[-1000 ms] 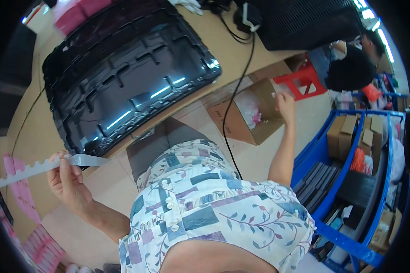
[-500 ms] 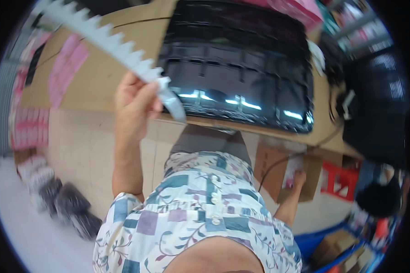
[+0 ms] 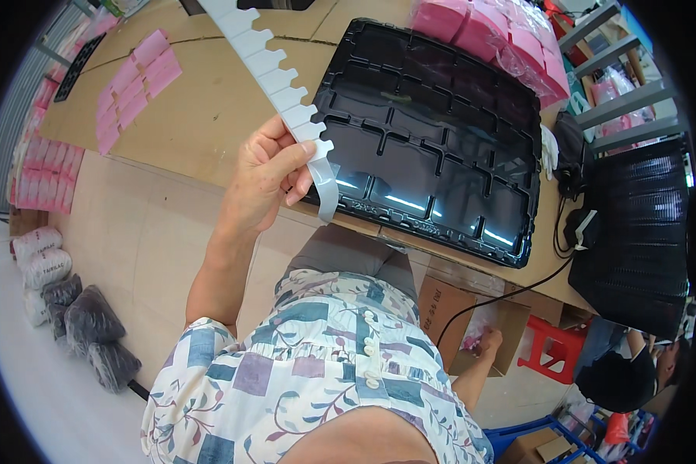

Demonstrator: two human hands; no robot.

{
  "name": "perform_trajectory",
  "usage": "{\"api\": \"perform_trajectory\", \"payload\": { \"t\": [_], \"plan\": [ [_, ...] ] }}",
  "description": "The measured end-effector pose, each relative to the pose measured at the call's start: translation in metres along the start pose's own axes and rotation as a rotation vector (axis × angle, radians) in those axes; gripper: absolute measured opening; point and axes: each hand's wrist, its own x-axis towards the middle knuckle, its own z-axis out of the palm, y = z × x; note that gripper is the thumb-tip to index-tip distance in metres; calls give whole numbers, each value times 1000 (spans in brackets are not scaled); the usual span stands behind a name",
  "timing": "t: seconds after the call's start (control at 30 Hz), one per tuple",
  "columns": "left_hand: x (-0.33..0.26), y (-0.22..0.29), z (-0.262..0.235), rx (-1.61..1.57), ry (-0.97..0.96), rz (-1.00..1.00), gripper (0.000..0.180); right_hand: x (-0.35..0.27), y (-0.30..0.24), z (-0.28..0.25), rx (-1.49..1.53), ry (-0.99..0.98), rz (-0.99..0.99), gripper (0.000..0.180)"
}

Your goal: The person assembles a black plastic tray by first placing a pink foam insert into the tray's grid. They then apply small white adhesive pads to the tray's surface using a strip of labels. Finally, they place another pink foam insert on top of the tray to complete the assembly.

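Observation:
My left hand (image 3: 274, 166) pinches the lower end of a long white strip (image 3: 267, 71) between thumb and fingers. Square tabs run along one edge of the strip, and its shiny loose tail curls down below the hand. The strip slants up over the table, its far end cut off by the picture's top. Close by lies a black moulded plastic tray (image 3: 425, 155) with raised dividers. My right hand (image 3: 486, 342) is down at an open cardboard box (image 3: 512, 334) below the table edge, by a clear bag with pink bits; its fingers are mostly hidden.
Pink sheets (image 3: 135, 85) lie on the cardboard-covered table (image 3: 201, 100). Wrapped pink bundles (image 3: 495, 35) sit behind the tray. A black cable runs past the right edge beside a dark ribbed panel (image 3: 634, 232). A red stool (image 3: 549, 348) and another person (image 3: 622, 379) are at right.
The view has shifted, and the tray now sits farther right. My left hand still grips the strip, which now stands more steeply. My right hand stays by the box.

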Motion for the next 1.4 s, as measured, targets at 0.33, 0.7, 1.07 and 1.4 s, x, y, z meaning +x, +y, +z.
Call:
{"api": "perform_trajectory", "payload": {
  "t": [0.33, 0.7, 1.07, 1.4],
  "plan": [
    [-7, 1, 33, 145, -164, 58, 14, -99, -349, -300, 1117, 643, -468, 13],
    [-12, 2, 33, 142, -195, 41, 15, -92, -528, -293, 1038, 20, -1149, 11],
    [-5, 9, 26, 229, -161, 34, 12, -101, -541, -290, 1072, 0, -1011, 6],
    [13, -12, 16, 264, -14, 182, 17, -83, -540, -314, 724, 238, -1425, 11]
  ]
}}
